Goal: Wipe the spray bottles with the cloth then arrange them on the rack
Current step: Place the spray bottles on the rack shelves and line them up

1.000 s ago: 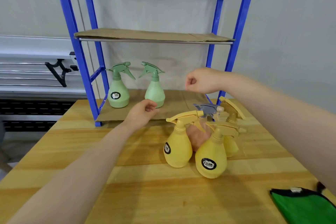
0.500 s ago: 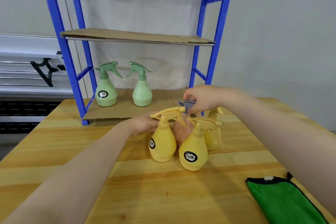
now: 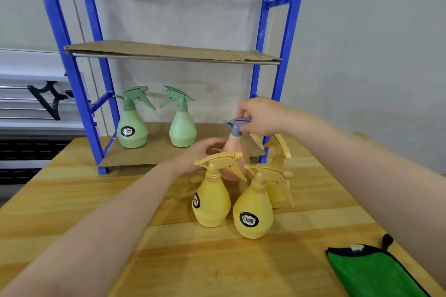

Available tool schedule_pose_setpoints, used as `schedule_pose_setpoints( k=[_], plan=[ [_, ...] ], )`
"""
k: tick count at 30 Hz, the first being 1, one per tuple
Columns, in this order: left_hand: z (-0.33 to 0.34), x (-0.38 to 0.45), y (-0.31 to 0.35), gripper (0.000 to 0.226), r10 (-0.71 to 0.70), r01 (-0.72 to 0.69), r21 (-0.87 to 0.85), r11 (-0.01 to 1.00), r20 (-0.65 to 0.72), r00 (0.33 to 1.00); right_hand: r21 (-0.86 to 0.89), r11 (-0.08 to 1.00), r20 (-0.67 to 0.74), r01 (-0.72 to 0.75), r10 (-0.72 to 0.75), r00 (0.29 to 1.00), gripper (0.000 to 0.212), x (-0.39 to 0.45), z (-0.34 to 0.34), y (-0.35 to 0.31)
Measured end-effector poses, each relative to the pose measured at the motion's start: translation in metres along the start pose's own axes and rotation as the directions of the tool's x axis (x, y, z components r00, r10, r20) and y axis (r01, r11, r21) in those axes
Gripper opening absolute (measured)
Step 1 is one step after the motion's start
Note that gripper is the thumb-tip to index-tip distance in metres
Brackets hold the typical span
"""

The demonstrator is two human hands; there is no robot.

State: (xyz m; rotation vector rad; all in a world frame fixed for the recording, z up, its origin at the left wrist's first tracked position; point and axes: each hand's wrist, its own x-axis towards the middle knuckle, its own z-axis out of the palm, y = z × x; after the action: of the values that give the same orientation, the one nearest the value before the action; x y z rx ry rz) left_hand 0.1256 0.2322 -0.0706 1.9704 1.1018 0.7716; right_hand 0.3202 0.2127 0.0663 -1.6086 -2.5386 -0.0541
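pale wall w/ a grey sheet hung behind, wooden worktop (image 3: pixel 72 202) in front of me. blue rack (image 3: pixel 79 94) stands at 11 o'clock on the worktop, cardboard on both shelves; upper cardboard shelf (image 3: pixel 169 52) bare on the part i can see. on the lower shelf, 2 green spray bottles: left green bottle (image 3: pixel 131 125) w/ black label facing out, right green bottle (image 3: pixel 182 125) just beside it at its 3 o'clock, both upright.

centre of the worktop: cluster of yellow bottles, upright. front-left yellow bottle (image 3: pixel 211 202), front-right yellow bottle (image 3: pixel 253 212) touching or nearly so, rear yellow bottle (image 3: pixel 278 176) at 1 o'clock behind them, partly hidden.

pink bottle (image 3: pixel 235 149) w/ grey trigger head sits at 12 o'clock behind the yellow pair, looks raised above them but base is hidden so can't tell for sure. right hand (image 3: pixel 263 116) pinches the grey head from above, fingers curled round it. left hand (image 3: pixel 200 154) reaches in from 9 o'clock, fingers fairly straight against the pink bottle's side; whether they wrap it, can't tell, yellow trigger blocks the view.

green cloth (image 3: pixel 371 272) w/ black edging lies flat at 5 o'clock, well apart from the bottles, near the worktop edge.
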Motion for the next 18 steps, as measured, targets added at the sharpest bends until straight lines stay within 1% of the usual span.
schedule_pose_setpoints(
  k=[4, 7, 9, 13, 18],
  plan=[
    [-0.001, 0.015, -0.004, 0.051, -0.002, -0.008, -0.087, 0.996, -0.125, 0.992, 0.015, 1.000, -0.059, 0.001, 0.000, 0.998, 0.025, 0.020, -0.005, 0.005],
    [-0.004, 0.027, -0.011, 0.053, 0.011, -0.041, -0.127, 0.991, -0.232, 0.973, 0.071, 0.997, -0.107, -0.001, 0.009, 0.994, 0.025, 0.036, -0.005, 0.011],
    [-0.004, 0.033, -0.014, 0.050, 0.016, -0.058, -0.147, 0.987, -0.270, 0.963, 0.097, 0.995, -0.133, -0.007, 0.020, 0.991, 0.025, 0.047, -0.002, 0.014],
    [-0.002, 0.054, -0.022, 0.050, 0.018, -0.046, -0.084, 0.995, -0.305, 0.952, 0.101, 0.994, -0.179, -0.032, 0.050, 0.983, 0.024, 0.069, 0.011, 0.019],
    [0.002, 0.077, -0.034, 0.052, 0.008, -0.021, -0.033, 0.999, -0.345, 0.938, 0.092, 0.994, -0.173, -0.052, 0.068, 0.983, 0.024, 0.094, 0.021, 0.027]
  ],
)
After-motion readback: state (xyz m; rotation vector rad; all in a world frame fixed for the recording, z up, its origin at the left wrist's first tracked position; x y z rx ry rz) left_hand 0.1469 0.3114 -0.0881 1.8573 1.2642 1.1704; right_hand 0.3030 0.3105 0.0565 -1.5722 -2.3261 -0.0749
